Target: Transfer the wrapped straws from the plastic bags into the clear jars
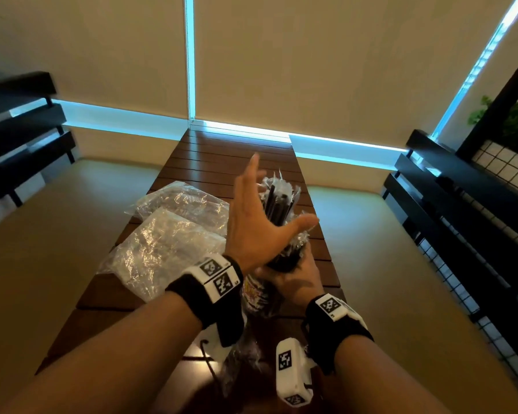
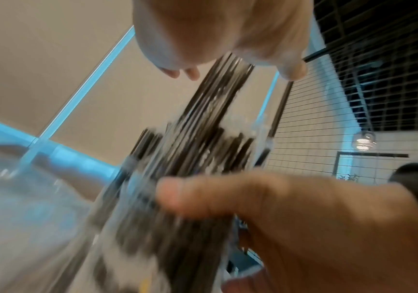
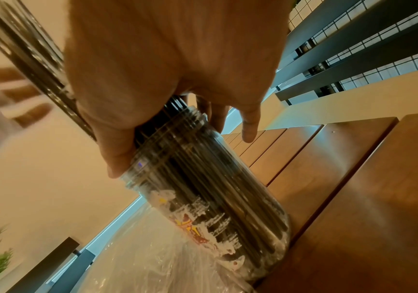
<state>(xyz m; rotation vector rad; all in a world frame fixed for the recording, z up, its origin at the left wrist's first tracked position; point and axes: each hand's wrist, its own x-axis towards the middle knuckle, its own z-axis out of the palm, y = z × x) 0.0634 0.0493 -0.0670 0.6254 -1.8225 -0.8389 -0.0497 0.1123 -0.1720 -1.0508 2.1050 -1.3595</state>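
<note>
Presently the wrapped straws (image 1: 278, 210) are being seated in the clear jar (image 3: 210, 190) on the table (image 1: 245, 150); its neck is gripped by the right hand (image 1: 293, 279), while the left hand (image 1: 257, 225) is spread wide beside them. Tamping down is judged next.

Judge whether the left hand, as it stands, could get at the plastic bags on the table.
Probably yes. The left hand is open, holds nothing, and hovers by the straws in the jar; the bags lie just to its left on the table, with nothing between.
</note>
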